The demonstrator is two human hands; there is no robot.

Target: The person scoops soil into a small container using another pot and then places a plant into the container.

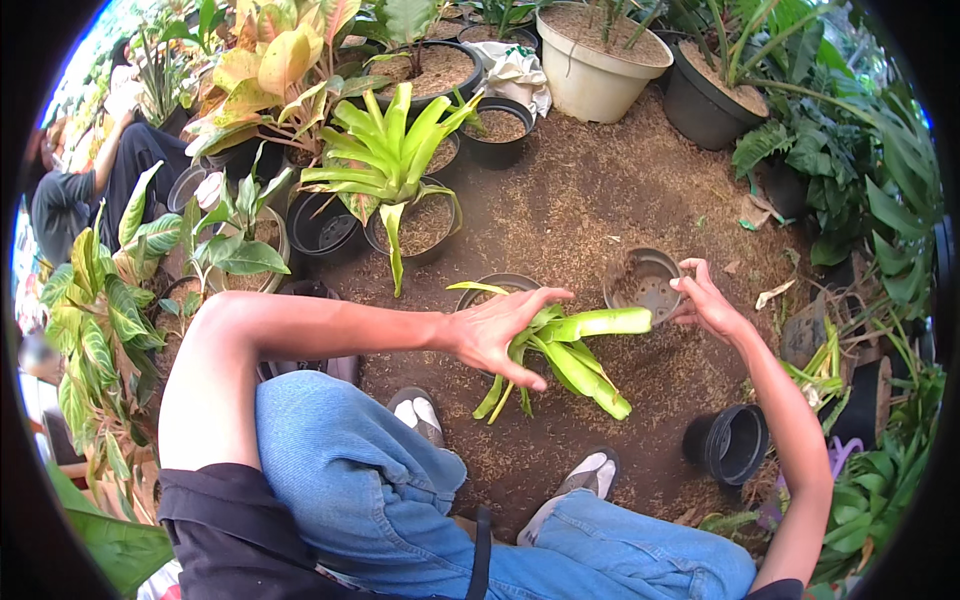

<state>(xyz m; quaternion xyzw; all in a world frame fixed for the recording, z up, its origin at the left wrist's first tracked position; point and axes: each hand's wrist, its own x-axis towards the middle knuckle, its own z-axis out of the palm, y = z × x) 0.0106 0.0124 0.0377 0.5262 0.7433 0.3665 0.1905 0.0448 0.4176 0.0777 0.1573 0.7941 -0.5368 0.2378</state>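
My left hand (500,335) is spread open over a bright green strap-leaved plant (575,360), thumb and fingers apart around the base of its leaves. Whether the palm touches the leaves is hard to tell. A dark pot (500,283) shows partly behind that hand. To the right, my right hand (708,303) grips the rim of a small dark plastic pot (655,285). The pot is tipped so its inside shows, with holes in the base and brown soil clinging to the wall.
Beyond my hands stand a potted light-green plant (395,150), a white pot (600,70) and a large black pot (705,100). Stacked black pots (727,443) lie by my right knee. Leafy plants crowd both sides. Another person (75,190) sits at the far left.
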